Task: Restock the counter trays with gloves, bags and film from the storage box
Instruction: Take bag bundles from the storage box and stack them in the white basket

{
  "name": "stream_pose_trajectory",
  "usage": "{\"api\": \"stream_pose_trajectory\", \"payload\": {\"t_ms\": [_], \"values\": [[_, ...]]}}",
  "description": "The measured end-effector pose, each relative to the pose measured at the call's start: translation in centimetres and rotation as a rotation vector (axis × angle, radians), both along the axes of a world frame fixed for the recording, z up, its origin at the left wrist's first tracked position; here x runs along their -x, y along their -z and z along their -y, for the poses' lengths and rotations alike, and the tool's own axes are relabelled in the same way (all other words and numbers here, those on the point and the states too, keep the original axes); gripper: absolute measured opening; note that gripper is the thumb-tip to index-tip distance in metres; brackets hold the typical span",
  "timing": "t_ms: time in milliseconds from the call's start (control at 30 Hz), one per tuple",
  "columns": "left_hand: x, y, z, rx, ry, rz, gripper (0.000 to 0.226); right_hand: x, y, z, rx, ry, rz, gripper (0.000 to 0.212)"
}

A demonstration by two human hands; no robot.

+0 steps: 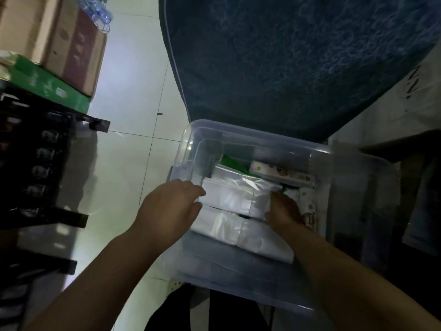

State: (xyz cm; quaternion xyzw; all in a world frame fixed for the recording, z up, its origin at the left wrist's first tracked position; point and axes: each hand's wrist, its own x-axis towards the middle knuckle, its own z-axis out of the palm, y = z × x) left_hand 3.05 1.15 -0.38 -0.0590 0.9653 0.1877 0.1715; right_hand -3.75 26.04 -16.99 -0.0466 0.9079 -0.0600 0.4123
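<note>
My left hand (174,206) spreads wide beside the bag packs (229,199), my right hand (284,211) digs underneath, grip hidden; slippery plastic could slide back into the storage box (238,139).

Clear storage box (191,149) open on floor, white bag packs (229,199) stacked inside

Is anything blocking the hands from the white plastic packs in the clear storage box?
Nothing visible: the clear storage box is open, the left hand and right hand flank the top white plastic pack.
</note>
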Motion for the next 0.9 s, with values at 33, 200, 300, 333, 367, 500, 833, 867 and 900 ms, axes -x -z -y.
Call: {"api": "stream_pose_trajectory", "payload": {"t_ms": [33, 200, 300, 333, 367, 500, 833, 867, 900], "values": [[0.0, 0.3, -0.2, -0.002, 0.010, -0.005, 0.028, 0.0, 0.3, 0.0, -0.023, -0.030, 0.002, 0.056], [-0.8, 1.2, -0.4, -0.028, 0.032, 0.011, 0.028, -0.6, 0.0, -0.4, 0.050, -0.092, 0.010, 0.029], [-1.8, 1.4, -0.5, -0.036, 0.023, 0.036, 0.031, -1.1, -0.9, -0.3, 0.122, -0.084, -0.009, 0.023], [-2.2, 1.3, -0.6, -0.039, 0.020, 0.046, 0.031, -1.2, -1.5, -0.3, 0.135, -0.091, -0.033, 0.025], [-2.5, 1.2, -0.7, -0.040, 0.014, 0.053, 0.031, -1.2, -2.1, -0.2, 0.138, -0.109, -0.071, 0.026], [-3.3, 0.9, -1.2, -0.022, -0.029, 0.077, 0.030, -1.5, -5.7, -0.2, 0.155, -0.193, -0.239, 0.024], [-2.5, -1.1, -2.7, -0.318, -0.382, 0.279, 0.030, -3.9, -18.1, 1.7, 0.282, -0.109, -0.452, 0.013], [-2.0, -1.3, -2.8, -0.472, -0.523, 0.310, 0.030, -4.2, -19.1, 1.9, 0.302, -0.094, -0.471, 0.011], [-1.6, -1.7, -2.7, -0.664, -0.692, 0.338, 0.029, -4.5, -20.0, 1.9, 0.320, -0.082, -0.483, 0.009]]}}
